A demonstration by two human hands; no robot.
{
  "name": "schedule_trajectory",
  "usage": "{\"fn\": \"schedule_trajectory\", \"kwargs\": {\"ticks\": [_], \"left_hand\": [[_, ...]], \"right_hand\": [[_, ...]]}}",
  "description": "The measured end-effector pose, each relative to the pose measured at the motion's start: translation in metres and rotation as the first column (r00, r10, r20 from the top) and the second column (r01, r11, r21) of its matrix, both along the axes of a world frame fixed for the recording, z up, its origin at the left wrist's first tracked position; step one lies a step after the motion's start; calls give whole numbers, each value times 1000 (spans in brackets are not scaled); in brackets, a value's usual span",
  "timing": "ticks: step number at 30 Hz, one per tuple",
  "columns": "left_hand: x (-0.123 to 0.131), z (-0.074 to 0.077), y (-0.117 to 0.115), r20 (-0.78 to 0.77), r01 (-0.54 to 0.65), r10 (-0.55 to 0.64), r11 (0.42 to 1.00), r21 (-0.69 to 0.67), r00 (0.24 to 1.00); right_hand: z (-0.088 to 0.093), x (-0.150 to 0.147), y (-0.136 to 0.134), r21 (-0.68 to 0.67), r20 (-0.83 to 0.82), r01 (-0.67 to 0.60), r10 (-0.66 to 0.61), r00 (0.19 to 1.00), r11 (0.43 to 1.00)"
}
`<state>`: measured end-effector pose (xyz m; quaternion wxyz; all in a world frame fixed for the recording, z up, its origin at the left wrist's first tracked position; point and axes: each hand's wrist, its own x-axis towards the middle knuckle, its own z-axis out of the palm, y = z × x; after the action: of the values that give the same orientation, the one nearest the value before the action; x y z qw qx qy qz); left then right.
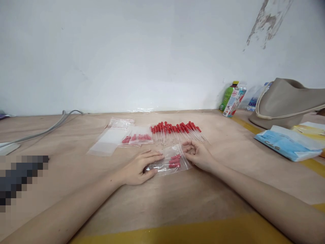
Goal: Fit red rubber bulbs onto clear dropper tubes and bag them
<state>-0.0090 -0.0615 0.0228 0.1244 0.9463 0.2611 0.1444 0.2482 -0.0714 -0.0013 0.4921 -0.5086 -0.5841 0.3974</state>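
Observation:
A clear zip bag (162, 166) with several red rubber bulbs (174, 162) in it lies on the table between my hands. My left hand (143, 166) rests on the bag's left end, fingers apart. At the bag's right edge my right hand (197, 155) has its fingers curled together on the bag's rim. Just behind stands a row of thin clear droppers with red tops (177, 129), lying side by side. To their left are more bags holding red bulbs (141, 137) and a stack of flat, pale bags (105, 141).
A tissue pack (286, 144), a grey-beige bag with a cord (281, 101) and two bottles (232, 99) are at the right. Grey cables (57, 124) run across the left. Yellow tape (177, 232) crosses the wooden table (76, 173) near the front.

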Motion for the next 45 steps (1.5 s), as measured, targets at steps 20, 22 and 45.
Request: {"fn": "schedule_trajectory", "kwargs": {"ticks": [20,22,45], "left_hand": [[-1,-2,1,26,15,-15,1000,-16,1000],[0,-3,1,45,19,-18,1000,-13,999],[1,3,-3,113,6,11,990,-144,994]], "right_hand": [[5,0,-4,-72,-102,-94,86,991,993],[1,1,0,45,-33,-10,11,999,999],[34,-26,85,54,851,289,-195,487,956]]}}
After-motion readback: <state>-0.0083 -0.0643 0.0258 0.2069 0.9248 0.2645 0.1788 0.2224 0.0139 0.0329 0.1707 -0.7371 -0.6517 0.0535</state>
